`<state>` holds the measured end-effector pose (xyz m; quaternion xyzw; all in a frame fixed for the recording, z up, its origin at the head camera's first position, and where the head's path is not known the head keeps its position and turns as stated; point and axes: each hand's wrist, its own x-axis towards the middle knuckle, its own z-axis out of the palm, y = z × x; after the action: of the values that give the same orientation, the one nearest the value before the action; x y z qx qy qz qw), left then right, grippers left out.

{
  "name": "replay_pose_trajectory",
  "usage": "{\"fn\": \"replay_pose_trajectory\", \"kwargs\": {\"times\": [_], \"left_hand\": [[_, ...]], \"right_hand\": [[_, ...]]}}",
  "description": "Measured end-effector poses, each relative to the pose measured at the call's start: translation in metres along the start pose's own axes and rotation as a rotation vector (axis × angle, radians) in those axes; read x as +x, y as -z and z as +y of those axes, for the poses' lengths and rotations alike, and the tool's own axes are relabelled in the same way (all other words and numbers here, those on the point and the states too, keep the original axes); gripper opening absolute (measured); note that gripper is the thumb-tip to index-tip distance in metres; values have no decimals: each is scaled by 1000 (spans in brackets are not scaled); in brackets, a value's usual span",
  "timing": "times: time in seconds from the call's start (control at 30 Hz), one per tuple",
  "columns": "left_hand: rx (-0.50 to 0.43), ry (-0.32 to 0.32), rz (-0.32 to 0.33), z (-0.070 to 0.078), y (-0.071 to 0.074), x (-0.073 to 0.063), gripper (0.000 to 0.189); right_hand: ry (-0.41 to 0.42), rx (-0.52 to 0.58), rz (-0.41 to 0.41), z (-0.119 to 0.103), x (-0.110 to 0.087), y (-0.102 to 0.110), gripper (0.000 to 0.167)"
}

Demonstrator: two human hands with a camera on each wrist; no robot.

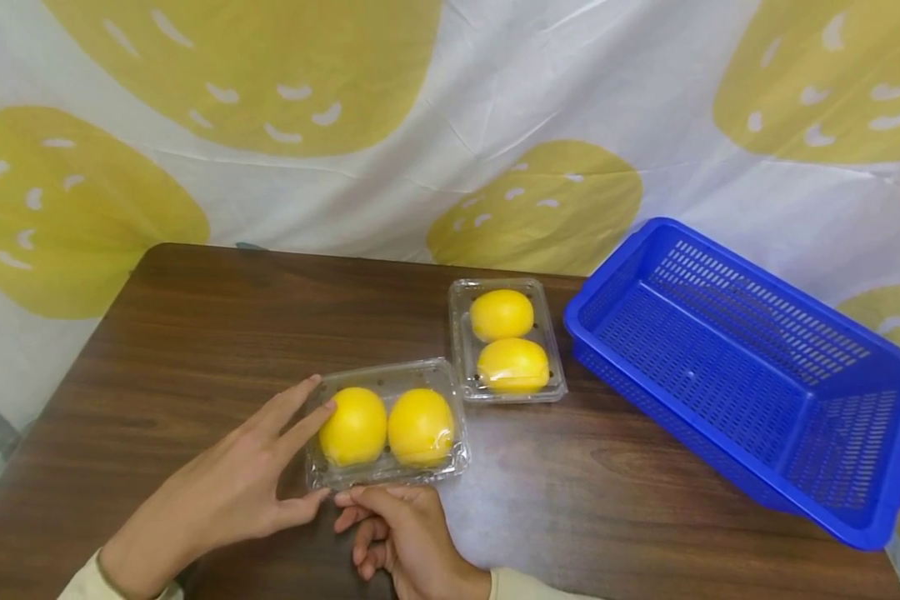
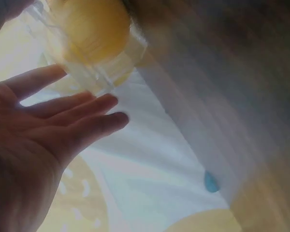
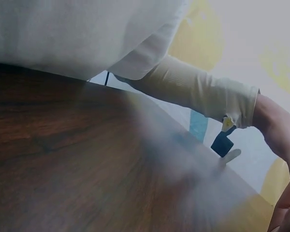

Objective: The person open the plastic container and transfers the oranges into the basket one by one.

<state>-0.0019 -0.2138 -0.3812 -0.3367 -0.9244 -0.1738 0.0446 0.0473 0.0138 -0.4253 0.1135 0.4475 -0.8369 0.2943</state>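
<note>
A clear plastic box [image 1: 386, 479] with two lemons [image 1: 420, 427] inside lies on the table before me. Over its left end my left hand [image 1: 225, 483] is spread, its fingers fairly straight. One fingertip touches the lid by the left lemon [image 1: 353, 426], and the thumb is at the near left corner. The left wrist view shows this hand [image 2: 43, 116] beside the box and a blurred lemon [image 2: 94, 29]. At the near edge my right hand [image 1: 412, 533] pinches the rim between thumb and forefinger, other fingers curled. The right wrist view hides that contact.
Another clear box [image 1: 555, 392] with two lemons [image 1: 513, 365] stands behind and right, close to the first box's corner. A blue plastic basket [image 1: 690, 375] occupies the table's right side. Behind the brown table [image 1: 232, 333] hangs a white and yellow patterned cloth [image 1: 495, 92].
</note>
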Motion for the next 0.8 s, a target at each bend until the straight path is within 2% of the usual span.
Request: {"fn": "replay_pose_trajectory", "kwargs": {"times": [0.13,0.4,0.57,0.8], "left_hand": [[28,-17,-8,3,2,4,95],[68,0,-81,13,7,11,89],[70,-11,-83,16,6,13,84],[102,-46,-67,19,4,14,74]], "right_hand": [[0,-2,6,-1,1,0,30],[6,-31,25,-3,3,2,30],[-3,-35,33,-5,3,2,31],[-3,-32,36,-6,4,1,25]]}}
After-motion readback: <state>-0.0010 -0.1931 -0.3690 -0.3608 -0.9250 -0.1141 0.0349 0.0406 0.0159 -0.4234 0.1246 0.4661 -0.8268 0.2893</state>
